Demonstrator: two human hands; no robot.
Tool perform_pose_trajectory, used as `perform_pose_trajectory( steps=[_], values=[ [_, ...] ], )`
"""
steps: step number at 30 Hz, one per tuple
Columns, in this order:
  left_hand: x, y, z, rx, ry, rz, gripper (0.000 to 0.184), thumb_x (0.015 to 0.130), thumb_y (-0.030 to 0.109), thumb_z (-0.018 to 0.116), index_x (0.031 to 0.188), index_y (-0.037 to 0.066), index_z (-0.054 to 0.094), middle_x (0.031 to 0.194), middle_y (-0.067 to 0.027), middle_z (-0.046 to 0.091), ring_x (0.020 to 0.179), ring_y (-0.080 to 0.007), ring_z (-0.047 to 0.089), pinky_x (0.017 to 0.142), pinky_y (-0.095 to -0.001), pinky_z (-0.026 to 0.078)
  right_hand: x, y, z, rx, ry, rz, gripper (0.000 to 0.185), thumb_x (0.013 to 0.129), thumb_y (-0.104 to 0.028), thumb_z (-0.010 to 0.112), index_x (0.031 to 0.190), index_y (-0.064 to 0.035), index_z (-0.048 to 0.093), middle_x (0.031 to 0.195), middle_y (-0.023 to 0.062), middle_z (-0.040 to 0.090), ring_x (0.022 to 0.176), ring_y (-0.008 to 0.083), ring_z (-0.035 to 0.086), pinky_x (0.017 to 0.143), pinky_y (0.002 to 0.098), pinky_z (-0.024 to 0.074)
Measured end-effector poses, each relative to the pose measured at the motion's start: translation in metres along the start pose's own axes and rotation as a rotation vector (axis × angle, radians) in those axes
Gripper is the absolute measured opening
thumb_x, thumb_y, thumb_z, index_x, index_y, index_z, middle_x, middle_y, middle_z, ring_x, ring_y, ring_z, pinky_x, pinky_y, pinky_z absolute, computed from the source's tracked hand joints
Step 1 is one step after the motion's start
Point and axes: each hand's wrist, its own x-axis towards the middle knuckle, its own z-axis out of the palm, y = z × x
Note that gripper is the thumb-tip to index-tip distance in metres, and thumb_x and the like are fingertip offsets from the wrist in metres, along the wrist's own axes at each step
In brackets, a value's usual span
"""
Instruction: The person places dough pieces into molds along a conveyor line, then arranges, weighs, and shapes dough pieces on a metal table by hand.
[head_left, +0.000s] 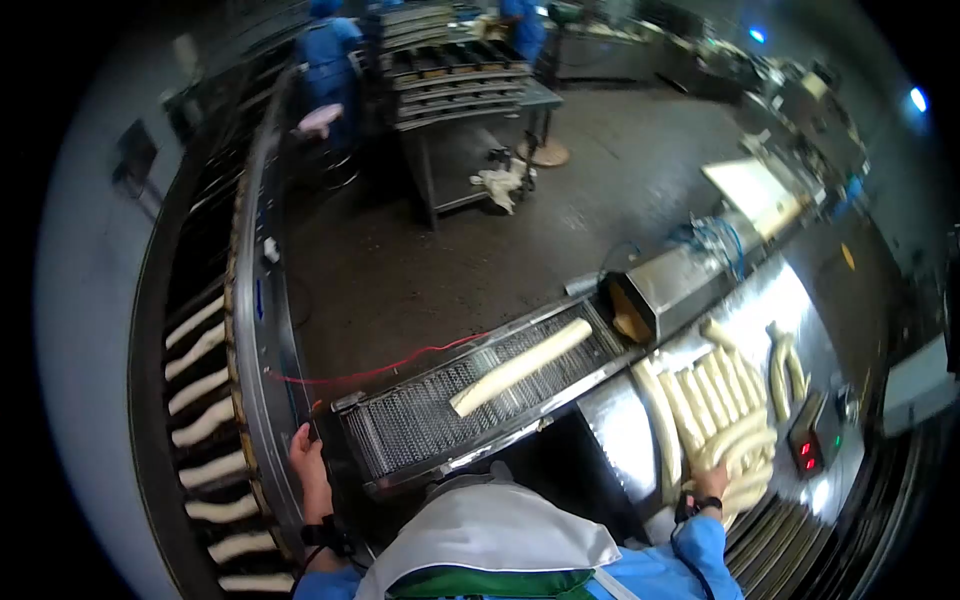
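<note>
My right hand is at the lower edge of a pile of pale dough ropes on the shiny metal table, its fingers closed round part of a rope. Some fingertips are hidden against the dough. My left hand is beside the metal rail of the left conveyor, holding nothing, with its fingers slightly apart. Between my hands, a long thick dough roll lies diagonally on a wire mesh belt. Another long dough rope lies along the left side of the pile.
Dough strips lie in the dark trays of the left conveyor. A metal housing stands at the mesh belt's far end. A device with red digits sits right of the pile. Behind are a tray rack and workers in blue.
</note>
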Motion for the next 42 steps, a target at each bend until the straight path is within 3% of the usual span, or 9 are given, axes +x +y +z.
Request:
perform_pose_trajectory(
  steps=[5,10,14,15,17,20,29,32,42],
  values=[
    [0.015,-0.018,0.009,0.018,-0.074,0.052,0.042,0.078,-0.008,0.05,0.12,-0.003,0.05,0.126,-0.015,0.05,0.119,-0.0232,0.046,0.1,-0.0326,0.034,0.047,-0.051,-0.066,0.956,-0.242,0.189,0.044,0.071,-0.044,0.06,0.096,-0.0079,0.057,0.08,0.0057,0.059,0.068,0.0201,0.059,0.057,0.0328,0.0445],
    [0.013,0.016,0.086,0.194,-0.344,0.225,0.04,0.075,-0.004,0.057,0.114,-0.001,0.056,0.113,-0.0162,0.059,0.109,-0.0246,0.055,0.093,-0.0325,0.042,0.088,-0.106,-0.048,1.046,-0.005,-0.048,0.034,0.082,-0.041,0.056,0.074,-0.0079,0.053,0.057,0.0002,0.048,0.048,0.0177,0.049,0.043,0.0308,0.0368],
    [-0.023,0.013,0.145,0.447,-0.637,0.369,0.045,0.075,0.012,0.063,0.118,0.0,0.052,0.116,-0.0215,0.056,0.109,-0.0301,0.054,0.094,-0.0355,0.042,0.045,-0.085,0.038,0.038,0.081,-0.37,0.069,0.075,-0.034,0.062,0.122,0.011,0.042,0.117,0.029,0.05,0.101,0.0347,0.055,0.083,0.0421,0.0456],
    [-0.037,0.021,0.153,0.55,-0.715,0.381,0.049,0.075,0.016,0.063,0.12,-0.001,0.05,0.117,-0.0228,0.054,0.11,-0.0319,0.053,0.094,-0.0368,0.042,-0.012,-0.119,0.026,0.016,-0.234,-0.282,0.065,0.073,-0.034,0.063,0.122,0.0055,0.045,0.122,0.031,0.044,0.11,0.0405,0.047,0.086,0.0441,0.0444],
    [-0.046,0.003,0.167,0.717,-0.934,0.369,0.055,0.076,0.018,0.063,0.124,-0.001,0.045,0.117,-0.023,0.053,0.108,-0.0349,0.053,0.093,-0.0402,0.042,-0.093,-0.149,0.037,-0.365,0.031,-0.223,0.067,0.061,-0.033,0.067,0.121,-0.0083,0.048,0.116,0.0305,0.047,0.108,0.0438,0.048,0.089,0.046,0.0425],
    [-0.048,-0.005,0.16,0.863,-0.917,0.538,0.051,0.076,0.016,0.062,0.12,-0.001,0.044,0.113,-0.0219,0.054,0.104,-0.0366,0.054,0.089,-0.0425,0.044,-0.106,-0.138,0.063,-0.393,0.289,-0.228,0.059,0.059,-0.026,0.066,0.113,-0.0127,0.05,0.12,0.0276,0.039,0.115,0.0431,0.04,0.09,0.0506,0.0417],
    [-0.028,-0.024,0.111,0.862,-0.897,0.545,0.048,0.074,0.014,0.064,0.117,0.003,0.048,0.107,-0.0185,0.058,0.1,-0.0347,0.056,0.085,-0.0419,0.045,-0.082,-0.128,0.068,-0.366,0.192,-0.223,0.052,0.06,-0.026,0.068,0.106,-0.0105,0.05,0.118,0.0208,0.035,0.116,0.0408,0.035,0.088,0.0494,0.0443],
    [-0.029,-0.021,0.097,0.838,-0.875,0.533,0.051,0.072,0.013,0.065,0.119,0.003,0.048,0.111,-0.0182,0.057,0.101,-0.0337,0.056,0.086,-0.0407,0.045,-0.092,-0.136,0.059,-0.401,0.08,-0.228,0.068,0.065,-0.03,0.065,0.127,-0.0125,0.042,0.135,0.0376,0.022,0.126,0.0493,0.026,0.101,0.0495,0.032],
    [-0.029,-0.008,0.056,0.921,-0.794,0.52,0.048,0.069,0.009,0.067,0.115,0.005,0.05,0.107,-0.0161,0.059,0.098,-0.0343,0.057,0.083,-0.0416,0.047,-0.091,-0.134,0.062,-0.383,0.077,-0.246,0.072,0.064,-0.031,0.066,0.129,-0.0122,0.041,0.133,0.0401,0.023,0.127,0.0509,0.022,0.108,0.0468,0.0201]
  ],
)
